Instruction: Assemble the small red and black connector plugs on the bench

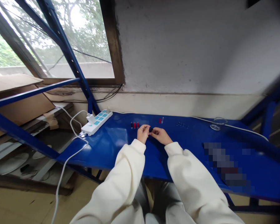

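Note:
My left hand (143,133) and my right hand (160,136) meet above the blue table, fingers pinched together. A small black piece (151,130) shows between their fingertips; its exact kind is too small to tell. Just beyond my left hand stand a small black cylinder (132,125) and two red cylinders (134,125), (137,125) in a row. Farther back, past my right hand, a small red cylinder (160,120) stands beside a clear one (162,120). Several tiny clear pieces (182,125) lie to the right.
A white power strip (97,122) with a plug and cable lies at the left end of the blue table (102,152). Clear round containers (215,127) sit at the back right. A blurred-out dark object (224,165) lies at right. Blue posts (67,53) frame the table.

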Action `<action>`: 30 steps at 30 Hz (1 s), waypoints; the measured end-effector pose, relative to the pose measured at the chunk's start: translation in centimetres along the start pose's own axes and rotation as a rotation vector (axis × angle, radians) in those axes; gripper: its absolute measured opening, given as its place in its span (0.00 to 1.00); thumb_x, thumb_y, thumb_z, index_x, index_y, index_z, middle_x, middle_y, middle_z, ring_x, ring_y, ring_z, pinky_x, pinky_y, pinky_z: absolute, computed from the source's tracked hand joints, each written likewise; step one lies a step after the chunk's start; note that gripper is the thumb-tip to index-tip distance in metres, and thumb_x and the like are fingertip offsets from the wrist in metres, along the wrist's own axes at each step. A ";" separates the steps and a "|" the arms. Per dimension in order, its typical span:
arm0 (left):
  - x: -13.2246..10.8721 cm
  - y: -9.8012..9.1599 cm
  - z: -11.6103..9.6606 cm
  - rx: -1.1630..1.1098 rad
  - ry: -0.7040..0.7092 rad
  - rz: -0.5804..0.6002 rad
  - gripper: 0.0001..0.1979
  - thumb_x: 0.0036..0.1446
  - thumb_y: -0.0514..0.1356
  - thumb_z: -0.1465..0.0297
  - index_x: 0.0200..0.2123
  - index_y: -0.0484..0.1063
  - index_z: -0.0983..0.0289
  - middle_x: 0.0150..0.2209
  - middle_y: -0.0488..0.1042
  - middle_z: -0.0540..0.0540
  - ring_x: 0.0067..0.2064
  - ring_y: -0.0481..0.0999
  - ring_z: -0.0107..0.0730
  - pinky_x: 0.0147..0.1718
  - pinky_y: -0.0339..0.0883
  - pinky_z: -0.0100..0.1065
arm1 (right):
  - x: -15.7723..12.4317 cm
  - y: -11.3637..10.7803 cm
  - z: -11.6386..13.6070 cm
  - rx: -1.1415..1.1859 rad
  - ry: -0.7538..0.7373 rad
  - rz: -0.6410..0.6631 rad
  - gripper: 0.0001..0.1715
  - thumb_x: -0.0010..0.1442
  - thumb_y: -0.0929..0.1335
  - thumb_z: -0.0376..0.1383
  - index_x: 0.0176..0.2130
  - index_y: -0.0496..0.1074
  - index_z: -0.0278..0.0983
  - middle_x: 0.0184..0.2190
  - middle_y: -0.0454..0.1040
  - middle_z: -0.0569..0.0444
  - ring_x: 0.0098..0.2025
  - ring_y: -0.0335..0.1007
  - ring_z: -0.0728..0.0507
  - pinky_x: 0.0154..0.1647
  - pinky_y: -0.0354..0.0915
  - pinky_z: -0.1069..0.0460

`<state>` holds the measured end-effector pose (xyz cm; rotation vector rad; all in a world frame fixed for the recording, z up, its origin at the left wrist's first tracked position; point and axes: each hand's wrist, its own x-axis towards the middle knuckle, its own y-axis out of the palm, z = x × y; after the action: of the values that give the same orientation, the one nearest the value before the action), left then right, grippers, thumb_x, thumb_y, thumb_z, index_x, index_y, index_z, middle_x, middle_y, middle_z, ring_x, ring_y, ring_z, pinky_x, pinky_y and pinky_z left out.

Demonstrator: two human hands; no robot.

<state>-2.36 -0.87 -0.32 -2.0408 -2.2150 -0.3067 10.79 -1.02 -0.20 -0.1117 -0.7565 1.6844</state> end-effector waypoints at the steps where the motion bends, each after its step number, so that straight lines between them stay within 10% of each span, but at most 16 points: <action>1: 0.0 0.0 0.0 -0.004 -0.001 0.001 0.13 0.49 0.55 0.62 0.29 0.69 0.66 0.14 0.60 0.45 0.14 0.57 0.18 0.14 0.51 0.23 | 0.0 -0.2 -0.3 -0.067 0.022 -0.029 0.13 0.49 0.65 0.43 0.26 0.69 0.36 0.22 0.69 0.57 0.22 0.60 0.51 0.25 0.56 0.55; 10: -0.2 0.2 0.1 0.050 -0.019 0.115 0.11 0.49 0.55 0.64 0.29 0.69 0.66 0.14 0.61 0.45 0.13 0.58 0.17 0.14 0.53 0.23 | 1.7 -3.6 -3.2 -0.456 0.348 -0.250 0.08 0.47 0.66 0.40 0.25 0.69 0.37 0.24 0.72 0.52 0.27 0.67 0.46 0.25 0.55 0.54; 30: -0.5 0.6 0.1 0.097 -0.043 0.206 0.10 0.49 0.54 0.65 0.28 0.68 0.66 0.15 0.63 0.46 0.13 0.59 0.18 0.13 0.53 0.24 | 4.6 -2.8 -4.8 -0.576 0.425 -0.181 0.08 0.49 0.65 0.39 0.31 0.70 0.38 0.29 0.73 0.49 0.33 0.69 0.43 0.29 0.58 0.52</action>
<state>-1.74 -1.29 -0.47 -2.2170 -1.9764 -0.1341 14.17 5.39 -0.99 -0.7553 -0.8726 1.1742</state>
